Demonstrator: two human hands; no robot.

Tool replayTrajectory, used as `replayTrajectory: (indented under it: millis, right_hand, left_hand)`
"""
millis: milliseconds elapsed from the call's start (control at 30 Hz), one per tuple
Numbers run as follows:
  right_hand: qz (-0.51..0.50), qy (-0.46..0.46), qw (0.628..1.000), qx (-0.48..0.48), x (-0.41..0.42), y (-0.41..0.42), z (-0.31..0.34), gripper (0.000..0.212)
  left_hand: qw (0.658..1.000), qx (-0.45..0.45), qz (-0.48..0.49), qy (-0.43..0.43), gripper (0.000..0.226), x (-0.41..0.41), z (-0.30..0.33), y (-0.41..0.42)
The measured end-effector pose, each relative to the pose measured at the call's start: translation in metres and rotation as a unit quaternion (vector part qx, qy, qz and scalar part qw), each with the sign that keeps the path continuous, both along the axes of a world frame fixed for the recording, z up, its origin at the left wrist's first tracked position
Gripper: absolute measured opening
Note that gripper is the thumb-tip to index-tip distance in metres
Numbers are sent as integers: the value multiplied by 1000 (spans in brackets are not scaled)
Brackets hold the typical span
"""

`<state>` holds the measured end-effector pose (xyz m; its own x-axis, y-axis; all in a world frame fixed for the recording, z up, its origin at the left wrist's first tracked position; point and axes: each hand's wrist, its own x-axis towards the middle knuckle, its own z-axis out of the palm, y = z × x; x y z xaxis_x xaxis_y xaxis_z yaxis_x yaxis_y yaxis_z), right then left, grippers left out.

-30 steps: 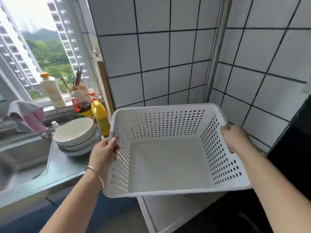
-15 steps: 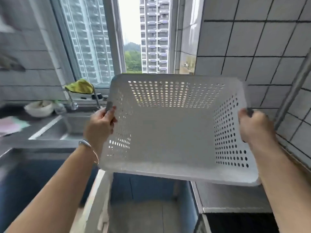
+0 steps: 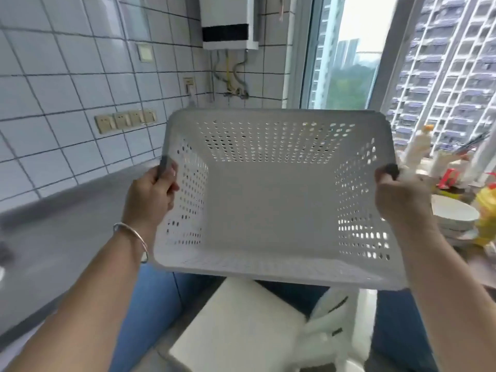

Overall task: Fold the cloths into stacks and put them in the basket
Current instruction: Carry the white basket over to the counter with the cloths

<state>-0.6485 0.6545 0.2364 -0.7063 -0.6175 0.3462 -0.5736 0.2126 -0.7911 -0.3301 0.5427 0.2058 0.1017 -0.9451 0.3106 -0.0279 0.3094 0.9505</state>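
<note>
Basket (image 3: 271, 210) of white perforated plastic is held up in the air in front of the person, tilted so its open top faces the camera and its inside shows nothing in it. Both hands grip it: the left hand (image 3: 150, 194), with a silver bangle (image 3: 131, 237) on the wrist, curls its fingers round the grey handle on the left rim, and the right hand (image 3: 400, 197) clasps the matching handle on the right rim. Below the basket sits a white box-like object (image 3: 241, 326), blurred. To the left runs a grey surface (image 3: 53, 232) against a tiled wall (image 3: 53, 84). To the right stand stacked white bowls (image 3: 453, 213) and a yellow bottle (image 3: 487, 210), with a window (image 3: 349, 63) beyond.
</note>
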Motion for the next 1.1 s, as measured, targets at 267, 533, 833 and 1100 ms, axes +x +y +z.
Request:
replayTrajectory:
  millis: [267, 533, 833, 1100]
  right_hand:
    - [111, -28, 993, 41, 199, -144, -40, 31]
    - [213, -30, 973, 83, 344, -270, -72, 33]
    - [319, -10, 939, 129, 465, -434, -100, 33]
    - [360, 37, 912, 194, 550, -542, -111, 22]
  left_hand:
    - [987, 37, 135, -78, 33, 220, -33, -61]
    - [964, 74, 237, -92, 27, 370, -68, -109]
    - [924, 145, 343, -89, 29, 469, -100, -189]
    - [890, 209, 393, -97, 41, 522, -116, -263]
